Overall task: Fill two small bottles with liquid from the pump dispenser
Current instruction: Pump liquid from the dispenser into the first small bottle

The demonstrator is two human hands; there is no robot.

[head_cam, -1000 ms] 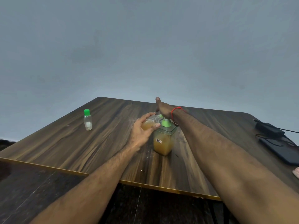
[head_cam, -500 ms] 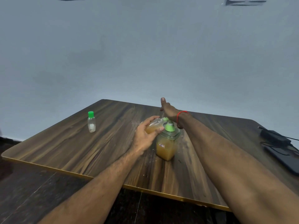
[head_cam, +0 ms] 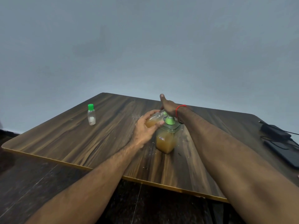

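Two small bottles show in the head view: the left hand (head_cam: 145,128) grips one small bottle (head_cam: 153,120) partly filled with amber liquid, tilted with its mouth at the nozzle of the pump dispenser (head_cam: 167,135) — which stands mid-table (head_cam: 64,139). The right hand (head_cam: 168,105) presses flat on the green pump head, fingers straight. A second, green-capped bottle (head_cam: 91,114) stands upright, well apart to the left.

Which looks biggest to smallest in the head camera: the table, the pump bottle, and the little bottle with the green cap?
1. The table, by far.
2. The pump dispenser.
3. The capped small bottle.
The small bottle stands farther from the camera, which shrinks it somewhat, but the order looks safe.
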